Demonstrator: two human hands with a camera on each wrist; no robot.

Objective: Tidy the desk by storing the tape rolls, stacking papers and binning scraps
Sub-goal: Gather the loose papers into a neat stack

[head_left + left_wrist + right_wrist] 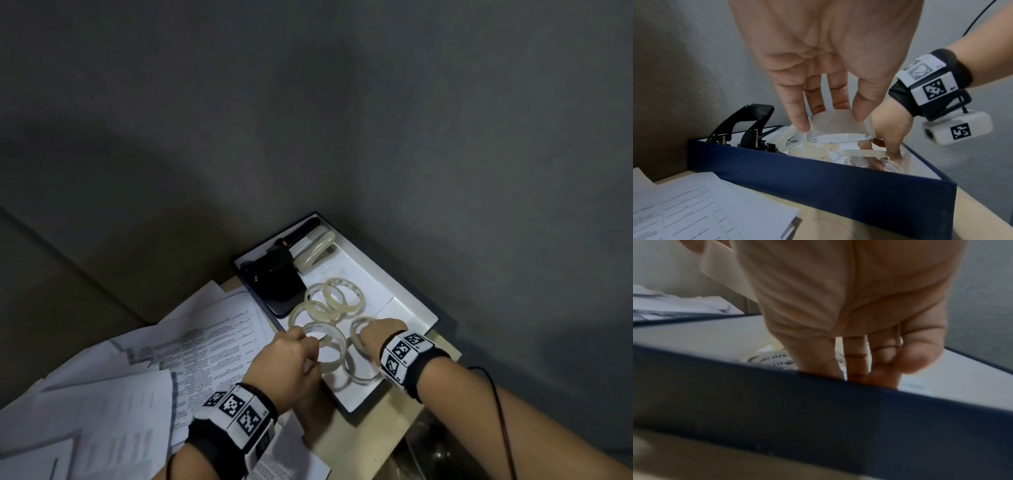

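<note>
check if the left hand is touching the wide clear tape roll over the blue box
Touching: the left wrist view shows the left hand's fingertips pinching the wide clear tape roll's wall.

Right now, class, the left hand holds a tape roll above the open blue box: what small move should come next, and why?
Probably lower the wide clear tape roll and release it inside the blue box. The left hand pinches it by its fingertips just above the box floor, where other rolls already lie beside the hole punch. The right hand reaches among those rolls, so set it clear of that hand.
</note>
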